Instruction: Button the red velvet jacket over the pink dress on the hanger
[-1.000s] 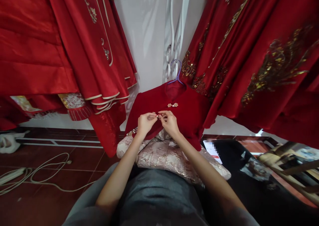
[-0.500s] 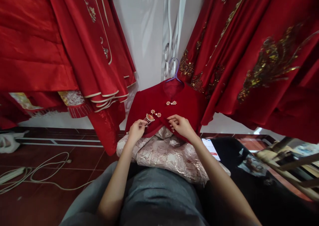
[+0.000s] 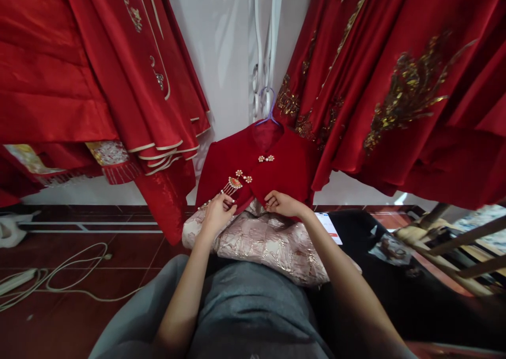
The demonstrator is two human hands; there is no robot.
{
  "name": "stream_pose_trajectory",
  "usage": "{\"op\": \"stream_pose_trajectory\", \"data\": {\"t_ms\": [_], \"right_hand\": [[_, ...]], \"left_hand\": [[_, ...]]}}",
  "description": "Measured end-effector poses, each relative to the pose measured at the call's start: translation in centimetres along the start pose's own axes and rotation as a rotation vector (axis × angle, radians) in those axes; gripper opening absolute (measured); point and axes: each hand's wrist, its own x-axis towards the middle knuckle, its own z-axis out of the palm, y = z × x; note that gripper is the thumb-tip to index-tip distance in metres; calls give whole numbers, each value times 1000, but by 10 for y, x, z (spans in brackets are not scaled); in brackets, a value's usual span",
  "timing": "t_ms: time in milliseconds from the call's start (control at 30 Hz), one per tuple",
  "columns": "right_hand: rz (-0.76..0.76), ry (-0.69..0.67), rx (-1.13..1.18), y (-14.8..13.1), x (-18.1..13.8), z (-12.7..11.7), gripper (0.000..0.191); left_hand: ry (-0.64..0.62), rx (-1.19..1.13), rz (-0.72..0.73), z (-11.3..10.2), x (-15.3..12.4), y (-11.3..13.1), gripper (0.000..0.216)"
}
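Fingers of the left hand: half curled, at the red jacket's lower front edge, just below the tassels of the fan-shaped ornament. Fingers of the right hand: bent, tips close together, at the opposite front edge. Cannot tell whether either hand pinches cloth. Hands apart, one on each side of the front opening.

Jacket: hangs from purple hanger, lower edge over pink brocade at the person's lap. Fan ornament lies on the jacket's left front, above the lower edge, beside the lower flower clasp. Upper flower clasp: just below the collar.

Surroundings: phone near the far left corner of the black surface; plastic bag near its right edge. Red garments on the left and on the right flank the jacket.
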Motion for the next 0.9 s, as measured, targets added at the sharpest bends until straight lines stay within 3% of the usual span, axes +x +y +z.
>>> {"op": "stream_pose_trajectory", "data": {"t_ms": [167, 267, 400, 467, 667, 900], "right_hand": [[39, -22, -5, -3, -1, -2, 20], [55, -107, 95, -15, -8, -8, 15], [-82, -206, 253, -37, -18, -4, 17], [-161, -150, 255, -43, -17, 7, 21], [-257, 205, 57, -35, -5, 54, 15], [-316, 298, -68, -29, -8, 67, 12]], "left_hand": [[72, -133, -4, 6, 0, 2, 16], [95, -125, -4, 5, -1, 3, 16], [48, -230, -75, 7, -2, 2, 13], [36, -271, -94, 10, -2, 2, 12], [7, -455, -185, 18, -4, 3, 18], [60, -532, -172, 25, -9, 4, 18]]}}
